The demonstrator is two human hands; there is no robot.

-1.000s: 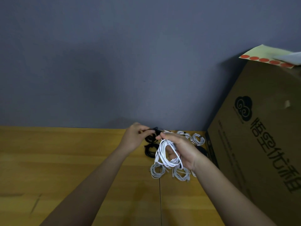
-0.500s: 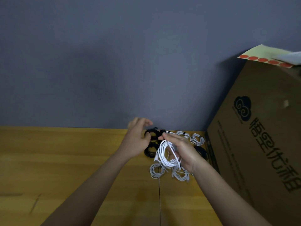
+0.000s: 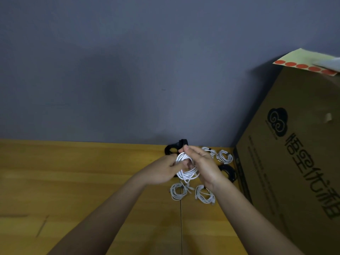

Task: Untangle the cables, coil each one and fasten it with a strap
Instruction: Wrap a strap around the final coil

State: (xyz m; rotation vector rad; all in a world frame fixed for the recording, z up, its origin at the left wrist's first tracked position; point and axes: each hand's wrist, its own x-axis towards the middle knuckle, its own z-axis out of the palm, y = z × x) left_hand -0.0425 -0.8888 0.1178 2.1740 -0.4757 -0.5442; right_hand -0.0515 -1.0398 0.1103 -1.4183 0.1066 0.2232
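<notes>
Cardboard box point(image 3: 287, 162) fills right of frame, matte, printed black. Wooden table point(image 3: 73, 181) smooth, lower half. My right hand point(image 3: 204, 166) curled around white cable coil point(image 3: 186, 172) at centre; my left hand point(image 3: 163, 170) grips its left edge. Coil sits between both palms, loop plane facing me. Strap: cannot tell if held. Bundled white coils point(image 3: 178, 191) below, black coils point(image 3: 173, 149) above, glossy, round.

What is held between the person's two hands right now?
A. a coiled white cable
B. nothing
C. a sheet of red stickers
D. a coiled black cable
A: the left hand and right hand both grip a coiled white cable above the wooden table.
</notes>
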